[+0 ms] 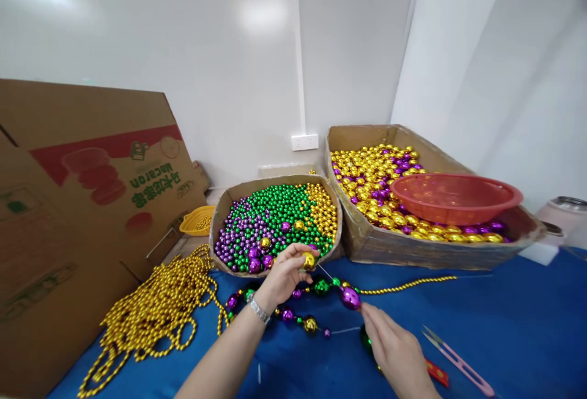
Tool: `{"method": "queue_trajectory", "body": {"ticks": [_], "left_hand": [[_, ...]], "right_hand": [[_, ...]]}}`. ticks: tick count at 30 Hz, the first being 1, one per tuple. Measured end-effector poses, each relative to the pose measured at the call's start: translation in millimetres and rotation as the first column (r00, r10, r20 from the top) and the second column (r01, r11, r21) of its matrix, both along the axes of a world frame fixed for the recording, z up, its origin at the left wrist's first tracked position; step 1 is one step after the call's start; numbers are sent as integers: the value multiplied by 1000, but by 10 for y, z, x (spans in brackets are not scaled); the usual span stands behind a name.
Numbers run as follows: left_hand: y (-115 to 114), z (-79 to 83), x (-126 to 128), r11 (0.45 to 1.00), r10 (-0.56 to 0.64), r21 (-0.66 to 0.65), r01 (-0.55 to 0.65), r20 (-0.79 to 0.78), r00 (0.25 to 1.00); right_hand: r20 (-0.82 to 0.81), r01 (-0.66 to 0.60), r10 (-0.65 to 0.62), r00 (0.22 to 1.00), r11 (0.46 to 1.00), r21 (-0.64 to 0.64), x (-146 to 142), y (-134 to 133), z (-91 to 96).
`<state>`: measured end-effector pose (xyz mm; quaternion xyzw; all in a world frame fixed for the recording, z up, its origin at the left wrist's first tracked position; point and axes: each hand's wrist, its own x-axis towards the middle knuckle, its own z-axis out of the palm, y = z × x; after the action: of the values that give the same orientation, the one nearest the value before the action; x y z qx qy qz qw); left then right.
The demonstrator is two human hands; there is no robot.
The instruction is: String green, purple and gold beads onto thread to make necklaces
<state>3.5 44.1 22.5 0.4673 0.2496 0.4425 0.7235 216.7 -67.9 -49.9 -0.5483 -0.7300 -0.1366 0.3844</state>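
My left hand (285, 274), with a silver bracelet at the wrist, pinches a shiny gold ball bead (309, 260) just over the front of the small bead box. A thin pale string runs from there down to a small green bead and a large purple bead (350, 297). My right hand (389, 344) is closed, its fingertips at the lower right side of that purple bead. The strand of purple, green and gold beads (287, 314) loops across the blue cloth below my hands. A dark green bead (365, 338) is partly hidden by my right hand.
A cardboard box of small beads (277, 222) stands ahead; right of it, a larger box (440, 255) holds gold and purple balls and a red basin (456, 197). Gold bead chains (156, 307) pile left by a carton (92, 222). Pink thread snips (458, 359) lie right.
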Motion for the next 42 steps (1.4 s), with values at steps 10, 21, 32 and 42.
{"method": "queue_trajectory", "body": {"ticks": [10, 21, 32, 42], "left_hand": [[-5, -21, 23, 998, -10, -54, 10, 10, 1000], [-141, -29, 96, 986, 51, 165, -20, -185, 981], [-221, -105, 165, 996, 91, 24, -89, -116, 989], [-312, -156, 212, 988, 144, 76, -133, -164, 976]], "right_hand": [[13, 6, -5, 1000, 999, -31, 25, -11, -22], [-54, 8, -14, 998, 993, -119, -48, -6, 17], [-271, -83, 34, 962, 982, -170, -68, -30, 84], [-864, -489, -81, 496, 796, -356, -38, 7, -45]]}}
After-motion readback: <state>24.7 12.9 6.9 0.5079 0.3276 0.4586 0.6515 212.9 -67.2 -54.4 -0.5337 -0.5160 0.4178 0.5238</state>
